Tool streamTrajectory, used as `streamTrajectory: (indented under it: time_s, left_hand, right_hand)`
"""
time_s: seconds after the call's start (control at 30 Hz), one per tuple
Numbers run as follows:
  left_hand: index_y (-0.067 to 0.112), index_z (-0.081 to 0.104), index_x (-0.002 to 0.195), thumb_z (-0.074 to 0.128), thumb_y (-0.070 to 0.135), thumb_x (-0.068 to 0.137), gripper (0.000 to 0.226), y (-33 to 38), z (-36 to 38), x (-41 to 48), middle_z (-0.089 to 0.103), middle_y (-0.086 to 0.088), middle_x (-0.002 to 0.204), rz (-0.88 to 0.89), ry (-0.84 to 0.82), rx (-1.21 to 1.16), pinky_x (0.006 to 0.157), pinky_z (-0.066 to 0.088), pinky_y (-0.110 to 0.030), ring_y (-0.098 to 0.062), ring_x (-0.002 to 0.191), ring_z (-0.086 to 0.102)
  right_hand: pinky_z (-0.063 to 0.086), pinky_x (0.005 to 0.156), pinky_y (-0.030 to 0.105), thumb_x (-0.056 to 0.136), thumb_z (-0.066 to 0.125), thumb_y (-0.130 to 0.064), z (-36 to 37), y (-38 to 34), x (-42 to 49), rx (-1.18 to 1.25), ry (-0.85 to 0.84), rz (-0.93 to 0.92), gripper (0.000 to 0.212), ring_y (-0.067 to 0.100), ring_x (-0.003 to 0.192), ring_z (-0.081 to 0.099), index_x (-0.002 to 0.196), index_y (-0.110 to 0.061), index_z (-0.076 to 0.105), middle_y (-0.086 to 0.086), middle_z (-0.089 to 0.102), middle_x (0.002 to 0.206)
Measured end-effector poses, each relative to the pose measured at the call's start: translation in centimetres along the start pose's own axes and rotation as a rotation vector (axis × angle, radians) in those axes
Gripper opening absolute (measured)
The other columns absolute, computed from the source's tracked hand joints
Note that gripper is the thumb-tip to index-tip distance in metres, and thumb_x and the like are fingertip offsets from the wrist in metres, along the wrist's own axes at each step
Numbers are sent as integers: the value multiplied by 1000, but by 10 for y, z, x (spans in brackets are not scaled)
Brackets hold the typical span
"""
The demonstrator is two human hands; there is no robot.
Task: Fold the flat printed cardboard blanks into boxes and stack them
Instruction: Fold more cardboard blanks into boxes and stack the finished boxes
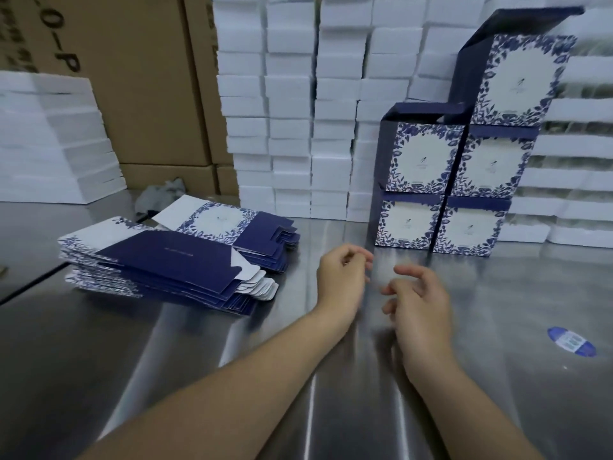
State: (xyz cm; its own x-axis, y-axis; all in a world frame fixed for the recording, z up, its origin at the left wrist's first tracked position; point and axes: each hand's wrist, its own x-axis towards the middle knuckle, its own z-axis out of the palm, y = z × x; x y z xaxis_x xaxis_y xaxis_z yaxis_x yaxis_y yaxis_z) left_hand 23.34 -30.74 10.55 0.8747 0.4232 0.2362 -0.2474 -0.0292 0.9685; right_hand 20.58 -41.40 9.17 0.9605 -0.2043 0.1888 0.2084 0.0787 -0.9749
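Closest in, 2 bare forearms reach out over the steel table (pixel 331 393), whose surface shines with streaked reflections. The left hand (pixel 341 280) and right hand (pixel 423 303) hover near each other at the table's middle, fingers loosely curled and holding nothing. An oval blue-and-white sticker (pixel 571 341) lies flat towards the right edge. Left of the hands, towards the left edge, sit the flat blanks (pixel 166 263), piled untidily and fanned out, navy panels and white tabs showing, with blue leaf print around a pale centre. Beyond the hands, right of centre near the far edge, stand the folded boxes (pixel 441 194): 5 of them in 2 touching columns, 2 high and 3 high, each front showing the leaf border. The top box (pixel 520 81) has its navy lid flap raised. A crumpled grey rag (pixel 162 194) lies behind the blanks. Stacked white boxes (pixel 292 127) wall off the back, with brown cartons (pixel 149 94) at far left.
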Motion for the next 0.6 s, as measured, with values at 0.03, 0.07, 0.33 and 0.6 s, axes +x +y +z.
streamTrajectory:
  time_s: [0.03, 0.07, 0.33, 0.6]
  left_hand:
    - [20, 66, 69, 51, -7, 95, 39, -1, 1, 1, 64, 1, 68, 2, -11, -3, 56, 44, -18, -14, 59, 55]
    - [21, 66, 68, 52, -6, 94, 40, -3, 2, 3, 65, 3, 66, -2, -14, -12, 57, 45, -18, -14, 59, 56]
    - [33, 70, 64, 53, 22, 78, 25, -5, 5, 2, 70, 11, 67, -53, -25, 1, 64, 55, -34, -18, 64, 62]
    - [36, 69, 80, 50, 28, 80, 21, 2, 3, -10, 73, 14, 79, 95, -208, 198, 72, 60, -34, -8, 73, 68]
  right_hand:
    - [40, 44, 19, 94, 55, 2, 0, 0, 1, 5, 0, 2, 28, 6, 46, 53, 102, -22, 66, -5, 70, 65]
    - [40, 45, 20, 95, 55, 2, -1, 0, 2, 14, -2, 4, 27, 7, 46, 53, 102, -20, 67, -5, 70, 65]
    - [38, 47, 19, 99, 53, 4, -4, -7, -2, 22, -32, 16, 22, 9, 49, 49, 106, -11, 68, 4, 67, 73]
    - [39, 43, 16, 99, 54, 3, -3, -6, -1, -51, -49, -5, 21, 7, 47, 50, 99, -10, 70, -5, 62, 58]
